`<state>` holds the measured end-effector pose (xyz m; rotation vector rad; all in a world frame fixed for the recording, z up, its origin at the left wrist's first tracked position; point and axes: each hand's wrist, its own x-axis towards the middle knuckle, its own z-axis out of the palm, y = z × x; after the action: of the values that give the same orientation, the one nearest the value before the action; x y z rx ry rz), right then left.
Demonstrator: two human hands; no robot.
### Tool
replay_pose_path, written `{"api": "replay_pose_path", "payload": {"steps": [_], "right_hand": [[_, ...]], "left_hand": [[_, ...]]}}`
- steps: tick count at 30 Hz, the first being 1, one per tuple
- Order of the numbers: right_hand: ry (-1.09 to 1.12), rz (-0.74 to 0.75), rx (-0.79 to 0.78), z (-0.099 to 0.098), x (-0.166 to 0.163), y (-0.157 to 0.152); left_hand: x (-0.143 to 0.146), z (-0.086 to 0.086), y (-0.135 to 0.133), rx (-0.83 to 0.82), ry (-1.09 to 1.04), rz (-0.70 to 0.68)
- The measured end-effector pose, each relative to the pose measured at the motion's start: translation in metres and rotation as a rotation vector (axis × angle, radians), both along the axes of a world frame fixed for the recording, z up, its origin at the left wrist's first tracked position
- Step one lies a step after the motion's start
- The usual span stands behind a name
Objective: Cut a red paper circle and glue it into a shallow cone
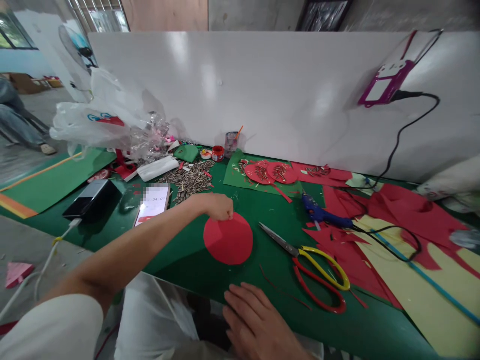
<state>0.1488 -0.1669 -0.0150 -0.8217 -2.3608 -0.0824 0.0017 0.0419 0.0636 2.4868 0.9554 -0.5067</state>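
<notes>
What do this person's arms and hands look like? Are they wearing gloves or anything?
No gloves: both hands are bare. The left hand has no ring, watch or band, and its arm is uncovered up to a short white sleeve. The right hand shows no ring either; its wrist is cut off by the picture's edge.

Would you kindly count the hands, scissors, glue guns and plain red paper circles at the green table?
hands: 2 (left hand pinching the circle's edge, right hand flat)
scissors: 1
glue gun: 1
plain red circle: 1
Total: 5
</notes>
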Motion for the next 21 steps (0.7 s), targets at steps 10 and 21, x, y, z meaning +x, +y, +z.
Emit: {"api": "replay_pose_path", "payload": {"steps": [10,21], "right_hand": [[0.085,-0.024,-0.094,0.013,0.018,-0.009],[0.115,-0.042,-0.133,0.013,0.024,-0.01]], "left_hand": [[-0.008,0.002,-0.02,0.018,0.058,0.018],[0.013,0.004,0.03,-0.226,0.153,0.009]]}}
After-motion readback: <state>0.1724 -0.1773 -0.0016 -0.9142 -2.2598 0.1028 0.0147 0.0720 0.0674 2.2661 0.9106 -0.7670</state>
